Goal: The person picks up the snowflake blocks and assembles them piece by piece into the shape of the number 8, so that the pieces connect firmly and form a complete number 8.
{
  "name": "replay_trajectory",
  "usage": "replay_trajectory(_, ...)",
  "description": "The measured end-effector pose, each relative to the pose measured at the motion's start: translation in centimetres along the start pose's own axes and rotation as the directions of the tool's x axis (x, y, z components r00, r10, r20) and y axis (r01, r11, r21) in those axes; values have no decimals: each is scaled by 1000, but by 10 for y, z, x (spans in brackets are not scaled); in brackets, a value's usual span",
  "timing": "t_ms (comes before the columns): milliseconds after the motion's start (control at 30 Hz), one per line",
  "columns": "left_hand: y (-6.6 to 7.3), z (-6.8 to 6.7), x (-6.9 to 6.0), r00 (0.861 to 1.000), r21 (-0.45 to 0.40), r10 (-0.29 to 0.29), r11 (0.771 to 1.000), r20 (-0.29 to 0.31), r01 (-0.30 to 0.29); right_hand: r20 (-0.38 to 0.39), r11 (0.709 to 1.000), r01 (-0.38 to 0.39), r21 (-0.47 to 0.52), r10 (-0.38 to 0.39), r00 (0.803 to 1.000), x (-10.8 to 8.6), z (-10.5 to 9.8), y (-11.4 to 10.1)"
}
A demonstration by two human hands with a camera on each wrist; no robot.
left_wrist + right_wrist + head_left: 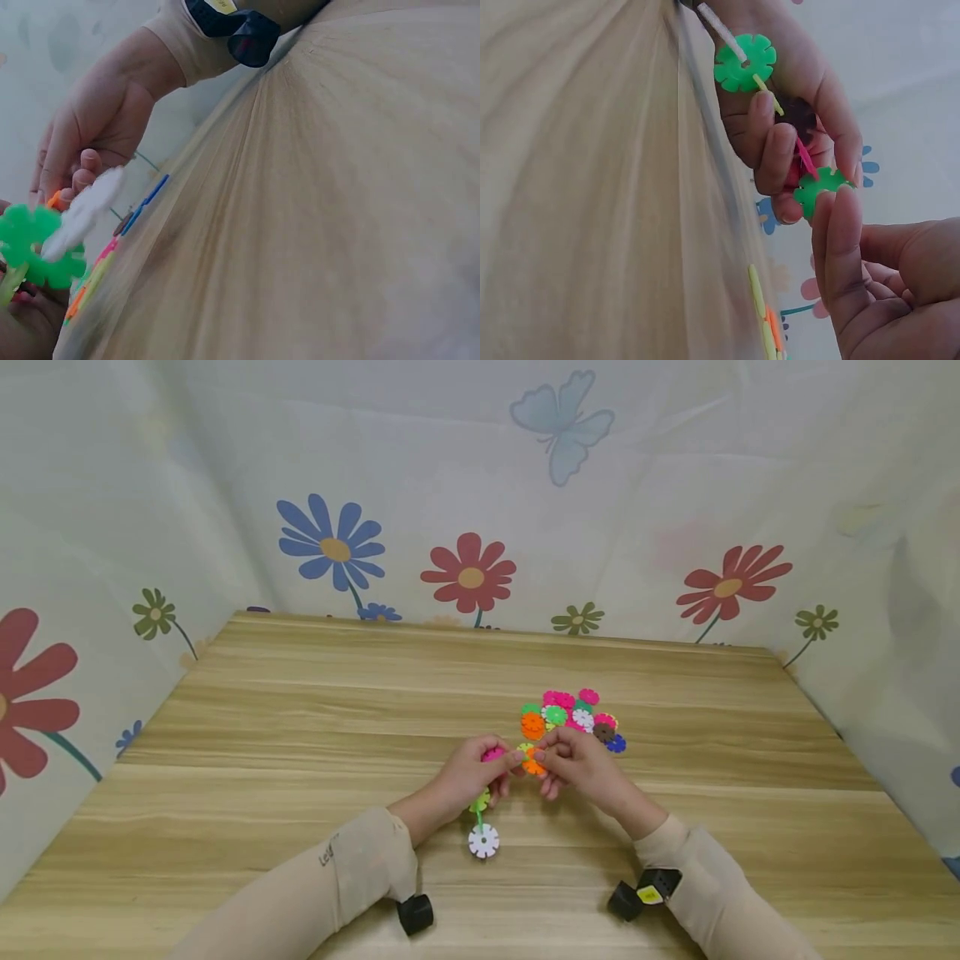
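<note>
The chain of notched plastic discs [480, 802] is in the left hand [459, 777], over the near middle of the wood-grain counter [300, 710]. The left grip is closed around the chain at a pink disc [492, 754]; below the fingers the chain hangs on the near side, ending in a green disc [745, 63] and, last, a white disc [483, 841]. A dark disc [799, 120] shows among the left fingers in the right wrist view. The right hand [588, 768] has an orange disc [534, 767] pinched in its grip, thumb against its face. Another green disc, at the chain's other end, sits between the fingertips of both hands; I cannot tell whether the orange one is slotted into it.

Just beyond the right hand lies a loose pile of discs [582, 720] in pink, orange, green, white, brown and blue.

Black lettering [328, 850] on the left sleeve [277, 893] seems to start "Lei", the remainder lost in a fold. A yellow label [650, 896] marks the black device on the right wrist, its print too small to read. On the far side hangs a cloth [420, 452] printed with flowers and a blue butterfly [562, 427].
</note>
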State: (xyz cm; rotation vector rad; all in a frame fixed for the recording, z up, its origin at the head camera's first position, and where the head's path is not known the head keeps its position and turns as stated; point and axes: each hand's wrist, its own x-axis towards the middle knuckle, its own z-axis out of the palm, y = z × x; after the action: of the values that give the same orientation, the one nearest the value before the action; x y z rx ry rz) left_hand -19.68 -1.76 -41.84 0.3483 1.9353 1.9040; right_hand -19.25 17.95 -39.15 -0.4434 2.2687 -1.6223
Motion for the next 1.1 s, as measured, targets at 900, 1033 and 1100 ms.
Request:
replay_trajectory(900,0,-11,5,998,31,-47,998,30,46,-81,979,54,-196,-71,994,2,-4,4)
replay_trajectory(1033,1,-10,5,999,51,-47,998,6,47,-95,965,60,-254,-87,992,1,-9,3)
replay_trajectory(1100,1,-10,4,999,60,-49,997,-7,49,-100,956,65,-286,-97,990,1,-12,3)
